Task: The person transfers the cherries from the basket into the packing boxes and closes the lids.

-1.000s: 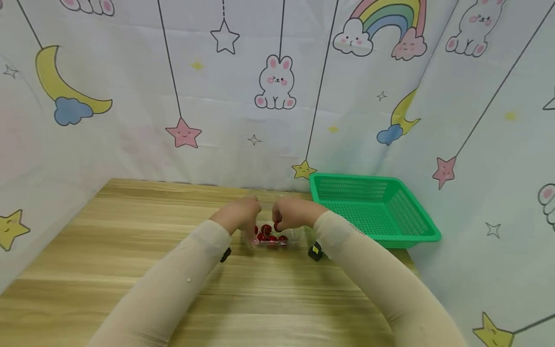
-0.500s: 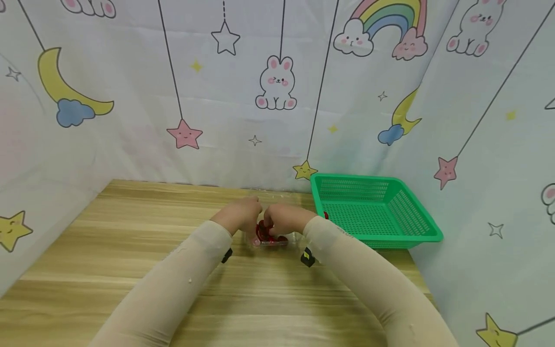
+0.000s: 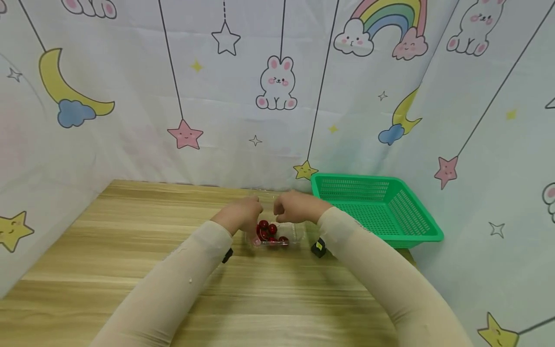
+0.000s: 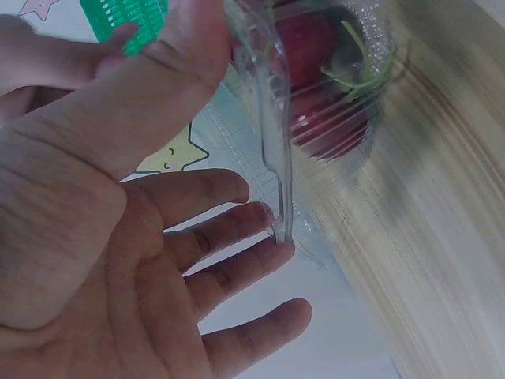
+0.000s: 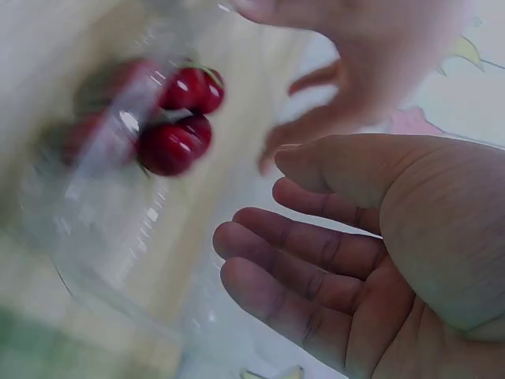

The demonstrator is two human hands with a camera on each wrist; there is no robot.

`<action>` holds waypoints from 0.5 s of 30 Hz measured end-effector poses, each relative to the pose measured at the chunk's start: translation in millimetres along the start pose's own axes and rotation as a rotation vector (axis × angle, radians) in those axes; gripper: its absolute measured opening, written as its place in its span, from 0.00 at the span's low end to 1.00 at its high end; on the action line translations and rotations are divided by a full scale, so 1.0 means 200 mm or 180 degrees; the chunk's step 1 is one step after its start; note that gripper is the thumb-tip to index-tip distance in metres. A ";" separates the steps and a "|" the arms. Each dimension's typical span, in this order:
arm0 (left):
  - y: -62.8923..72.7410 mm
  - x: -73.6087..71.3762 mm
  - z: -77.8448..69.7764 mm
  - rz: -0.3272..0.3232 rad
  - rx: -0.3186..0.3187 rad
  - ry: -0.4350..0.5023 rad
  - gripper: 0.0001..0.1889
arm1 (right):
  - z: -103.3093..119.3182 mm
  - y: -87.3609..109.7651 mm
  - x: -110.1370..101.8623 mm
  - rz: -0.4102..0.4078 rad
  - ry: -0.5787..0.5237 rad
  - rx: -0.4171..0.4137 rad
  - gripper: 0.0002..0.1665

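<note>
Several dark red cherries (image 3: 272, 229) lie bunched on the left side of a clear plastic box (image 3: 297, 233) with its lid raised at the back. At the box's left side is my left hand (image 3: 243, 213). In the left wrist view, its thumb lies along the rim, and its loosely spread fingers (image 4: 245, 276) touch the clear edge. My right hand (image 3: 299, 207) hovers over the box's right part. Its fingers are relaxed and hold nothing, as the right wrist view shows, with the cherries (image 5: 168, 150) some way from its fingertips. Green stems (image 4: 359, 67) show on the fruit.
A green slotted basket (image 3: 418, 238) stands to the right of the box, partly hidden by my right sleeve (image 3: 364, 255). Both rest on a wood-grain table (image 3: 130, 231). A printed cloth (image 3: 217, 96) hangs behind. Black wrist cameras (image 3: 318, 247) stick out beneath my wrists.
My right hand pinched a cherry, dipped left among the others, then rose back to the right with nothing held. The cherries have shifted slightly left. My left hand stays in place.
</note>
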State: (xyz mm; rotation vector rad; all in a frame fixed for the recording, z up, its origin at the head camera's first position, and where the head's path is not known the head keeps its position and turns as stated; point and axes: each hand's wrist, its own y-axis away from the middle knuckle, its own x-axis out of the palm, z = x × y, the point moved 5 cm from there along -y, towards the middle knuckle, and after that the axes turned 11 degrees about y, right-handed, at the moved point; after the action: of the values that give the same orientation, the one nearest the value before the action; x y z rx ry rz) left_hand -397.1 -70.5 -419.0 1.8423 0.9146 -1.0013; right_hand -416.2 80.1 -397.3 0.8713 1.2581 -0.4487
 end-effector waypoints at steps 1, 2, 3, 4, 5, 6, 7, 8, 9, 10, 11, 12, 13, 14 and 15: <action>0.00 0.00 0.00 -0.0004 -0.0003 0.0014 0.51 | -0.01 0.02 -0.03 -0.0011 0.0009 0.0022 0.17; 0.00 0.00 0.00 -0.0008 -0.0004 0.0017 0.51 | -0.03 0.04 -0.05 -0.0024 0.0003 0.0044 0.17; 0.00 0.00 0.00 -0.0017 -0.0006 0.0021 0.51 | -0.04 0.06 -0.08 -0.0032 -0.0021 0.0066 0.17; 0.00 0.00 0.00 -0.0029 -0.0002 0.0003 0.51 | -0.06 0.08 -0.10 -0.0045 -0.0049 0.0101 0.17; 0.00 0.00 0.00 -0.0038 0.0005 -0.0016 0.51 | -0.09 0.10 -0.12 -0.0063 -0.0077 0.0139 0.17; 0.00 0.00 -0.01 -0.0046 0.0006 -0.0032 0.51 | -0.11 0.11 -0.14 -0.0098 -0.0099 0.0163 0.17; 0.00 0.00 -0.01 -0.0055 0.0011 -0.0054 0.51 | -0.14 0.13 -0.16 -0.0127 -0.0140 0.0199 0.17; 0.01 0.00 -0.01 -0.0063 0.0018 -0.0078 0.51 | -0.16 0.15 -0.18 -0.0164 -0.0175 0.0228 0.16; 0.01 0.01 -0.01 -0.0068 0.0025 -0.0099 0.51 | -0.19 0.16 -0.20 -0.0202 -0.0209 0.0255 0.16; 0.01 0.01 -0.01 -0.0073 0.0034 -0.0118 0.51 | -0.22 0.17 -0.22 -0.0233 -0.0235 0.0292 0.16; 0.01 0.01 -0.01 -0.0075 0.0038 -0.0119 0.51 | -0.25 0.18 -0.23 -0.0267 -0.0254 0.0319 0.15; 0.01 0.01 -0.01 -0.0076 0.0038 -0.0115 0.51 | -0.29 0.19 -0.24 -0.0297 -0.0273 0.0343 0.15; 0.01 0.01 -0.01 -0.0078 0.0043 -0.0109 0.51 | -0.32 0.21 -0.25 -0.0308 -0.0301 0.0379 0.15; 0.01 0.01 -0.01 -0.0078 0.0045 -0.0105 0.51 | -0.35 0.21 -0.25 -0.0316 -0.0316 0.0411 0.15; 0.01 0.01 -0.01 -0.0078 0.0048 -0.0099 0.51 | -0.38 0.22 -0.26 -0.0312 -0.0337 0.0442 0.15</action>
State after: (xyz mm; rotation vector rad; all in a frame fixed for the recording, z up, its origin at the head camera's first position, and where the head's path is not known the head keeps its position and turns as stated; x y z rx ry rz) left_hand -394.6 -68.7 -419.7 1.8272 0.9153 -1.0517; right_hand -446.9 158.6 -338.4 0.8935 1.1860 -0.6586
